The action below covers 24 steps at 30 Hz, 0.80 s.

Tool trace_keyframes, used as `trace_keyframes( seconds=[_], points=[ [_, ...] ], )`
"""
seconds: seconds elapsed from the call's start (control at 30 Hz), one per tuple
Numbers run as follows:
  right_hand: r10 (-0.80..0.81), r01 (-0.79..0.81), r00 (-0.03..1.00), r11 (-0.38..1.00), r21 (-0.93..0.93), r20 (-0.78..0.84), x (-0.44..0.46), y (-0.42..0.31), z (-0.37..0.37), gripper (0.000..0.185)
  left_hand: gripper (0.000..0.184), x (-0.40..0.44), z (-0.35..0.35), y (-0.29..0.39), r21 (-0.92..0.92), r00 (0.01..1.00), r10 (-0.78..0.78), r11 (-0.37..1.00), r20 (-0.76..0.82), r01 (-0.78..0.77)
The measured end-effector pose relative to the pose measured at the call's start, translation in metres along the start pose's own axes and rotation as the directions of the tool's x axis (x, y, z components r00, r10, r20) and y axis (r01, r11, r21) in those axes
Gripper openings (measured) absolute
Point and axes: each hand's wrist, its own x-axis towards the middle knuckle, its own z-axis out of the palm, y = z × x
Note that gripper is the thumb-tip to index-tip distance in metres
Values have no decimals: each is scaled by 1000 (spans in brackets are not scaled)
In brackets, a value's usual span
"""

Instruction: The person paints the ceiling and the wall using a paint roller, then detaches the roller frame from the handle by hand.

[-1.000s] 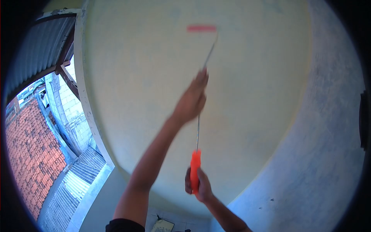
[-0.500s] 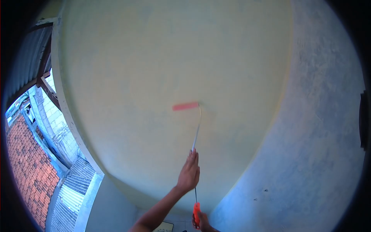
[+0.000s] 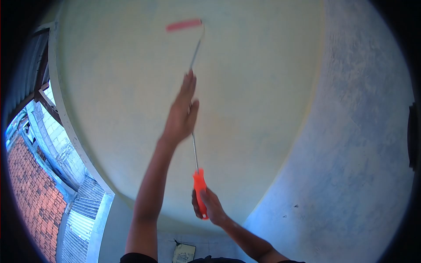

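Note:
A paint roller (image 3: 183, 25) with a pinkish-red sleeve lies against the pale yellow-green wall (image 3: 254, 87), high in the view and slightly blurred. Its thin metal rod runs down to an orange handle. Around that handle my right hand (image 3: 211, 206) is closed. Farther up, my left hand (image 3: 180, 116) lies along the rod with its fingers stretched out flat and pointing up, the palm side toward the rod. The thumb stands apart from the fingers. Part of the rod is hidden behind this hand.
On the right stands a rough grey-blue wall (image 3: 351, 131). An opening at the left has a white frame (image 3: 81, 140), with a tiled roof (image 3: 35, 188) and corrugated sheets outside. A flat pale object (image 3: 183, 253) lies on the floor below.
The paint roller and both my hands have moved up and to the left along the wall. My right hand and the orange handle now show fully.

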Motion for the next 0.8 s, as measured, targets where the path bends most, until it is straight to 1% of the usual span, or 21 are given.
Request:
trace_keyframes(
  seconds=[0.03, 0.07, 0.1, 0.17, 0.2, 0.23, 0.27, 0.33, 0.37, 0.43, 0.5, 0.57, 0.63, 0.67, 0.73, 0.77, 0.8],
  points=[
    [-10, 10, 1000, 1000, 18, -3, -14, 25, -8, 54, 57, -26, 10, 4, -20, 999, -46, 999, 29, 47],
    [-10, 13, 998, 999, 52, -57, -32, 50, -14, 50, 60, -57, 23, 11, -57, 989, -111, 991, 97, 117],
    [-6, 16, 994, 996, 85, -111, -56, 78, -22, 45, 61, -92, 40, 20, -147, 972, -181, 968, 152, 204],
    [91, -65, 979, 988, 140, -183, -105, 141, -44, 48, 59, -163, 77, 34, -57, 959, -137, 986, 247, 156],
    [89, -54, 976, 982, 179, -197, -129, 167, -49, 49, 57, -185, 90, 48, -47, 938, -127, 988, 323, 150],
    [88, -42, 974, 975, 216, -211, -148, 191, -58, 50, 54, -205, 99, 60, -119, 930, -129, 976, 343, 180],
    [91, -43, 972, 975, 217, -216, -154, 193, -60, 50, 54, -213, 106, 68, -136, 939, -129, 974, 320, 180],
    [111, -62, 955, 982, 181, -273, -156, 191, -64, 50, 54, -207, 111, 67, -158, 949, -120, 972, 292, 171],
    [110, -60, 954, 982, 182, -280, -149, 182, -62, 50, 55, -190, 110, 63, -163, 962, -89, 977, 257, 134],
    [81, -59, 935, 995, 75, -345, -110, 137, -57, 66, 56, -145, 105, 52, -162, 981, -35, 985, 192, 66],
    [23, -9, 920, 999, 36, -391, -66, 80, -43, 63, 57, -79, 96, 35, -134, 991, 41, 991, 126, -24],
    [-59, 62, 938, 998, -3, -343, -30, 23, -31, 58, 57, -12, 83, 26, -111, 991, 122, 987, 50, -116],
    [-106, 112, 954, 994, 4, -280, -8, -17, -18, 54, 57, 36, 68, 26, -127, 992, 117, 986, 40, -111],
    [-106, 110, 954, 994, -1, -282, -6, -22, -14, 54, 57, 51, 63, 25, -169, 992, 117, 980, 39, -109],
    [-116, 123, 962, 992, 14, -247, -5, -25, -7, 52, 57, 50, 58, 28, -219, 993, 101, 972, 55, -87],
    [-108, 117, 962, 993, 21, -252, -13, -12, -9, 52, 57, 31, 60, 27, -221, 994, 94, 972, 63, -78],
    [-73, 82, 951, 997, 16, -301, -26, 13, -14, 52, 57, 3, 67, 25, -207, 993, 92, 976, 80, -74]
  ],
)
